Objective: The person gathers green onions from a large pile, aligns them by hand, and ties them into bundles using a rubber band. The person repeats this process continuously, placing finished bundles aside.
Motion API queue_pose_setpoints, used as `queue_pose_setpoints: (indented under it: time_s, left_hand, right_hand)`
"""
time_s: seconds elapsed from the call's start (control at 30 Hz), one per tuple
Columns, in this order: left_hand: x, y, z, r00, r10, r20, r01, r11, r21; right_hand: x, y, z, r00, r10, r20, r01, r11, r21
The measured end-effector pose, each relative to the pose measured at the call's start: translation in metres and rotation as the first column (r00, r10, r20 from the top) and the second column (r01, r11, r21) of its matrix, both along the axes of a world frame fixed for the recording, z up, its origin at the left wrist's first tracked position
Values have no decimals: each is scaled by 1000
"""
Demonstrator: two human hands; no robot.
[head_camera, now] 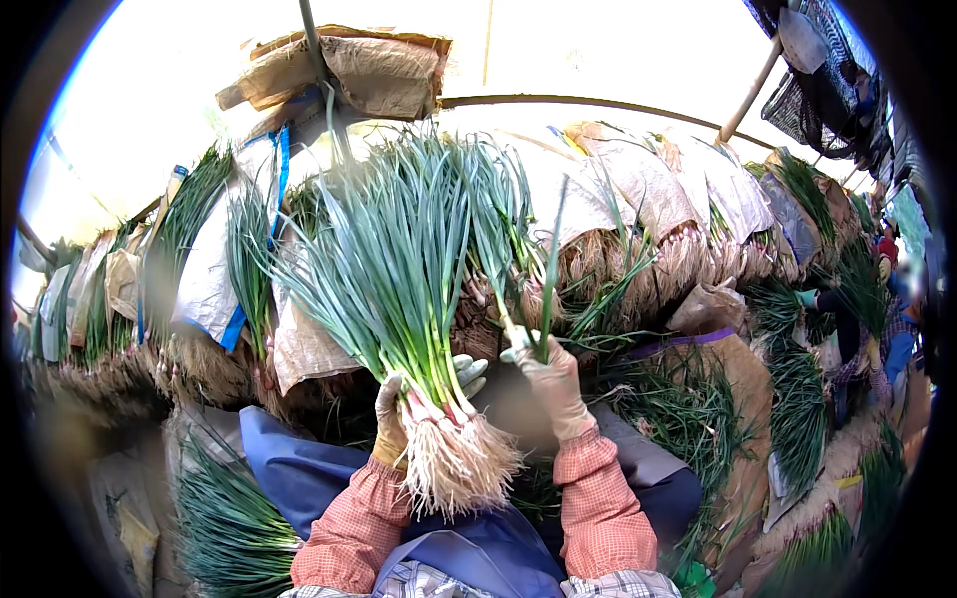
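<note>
A thick bunch of green onions lies across my gloved left hand, which is closed around the pale stalks just above the roots. Its green leaves fan up and away from me, and the shaggy whitish roots hang over my lap. My gloved right hand is to the right of the bunch, pinching a single green onion stalk and a loose green leaf between thumb and fingers. Behind the bunch, more green onions rest on the heap.
Before me runs a long heap of rooted onion bunches, partly covered by woven sacks. Loose green leaves are piled on the right. Another bunch lies at lower left. A co-worker sits at far right, beside more bunches.
</note>
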State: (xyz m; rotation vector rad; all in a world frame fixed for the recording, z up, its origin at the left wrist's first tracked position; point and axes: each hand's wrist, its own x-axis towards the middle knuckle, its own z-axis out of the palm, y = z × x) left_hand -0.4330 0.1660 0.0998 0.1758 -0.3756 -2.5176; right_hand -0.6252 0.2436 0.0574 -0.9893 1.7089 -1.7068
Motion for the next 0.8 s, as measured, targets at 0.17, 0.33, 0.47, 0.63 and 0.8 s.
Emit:
queue_pose_setpoints:
  time_s: [0.17,0.33,0.47,0.63,0.8]
  left_hand:
    - [2,2,-21,997,-66,-33,68,995,72]
    - [12,7,-24,1000,0,-30,6,979,202]
    - [28,10,-31,997,-55,53,51,995,91]
    - [30,7,-42,991,-119,54,116,992,48]
    - [28,9,-50,980,-164,-110,180,971,158]
  right_hand:
    - [35,34,4,870,371,325,-456,857,241]
    - [4,-7,16,682,146,717,-253,967,44]
    - [55,-39,25,680,46,732,-133,989,60]
    - [72,-31,-24,998,-43,-44,49,985,166]
    - [44,-68,13,748,280,-602,118,837,535]
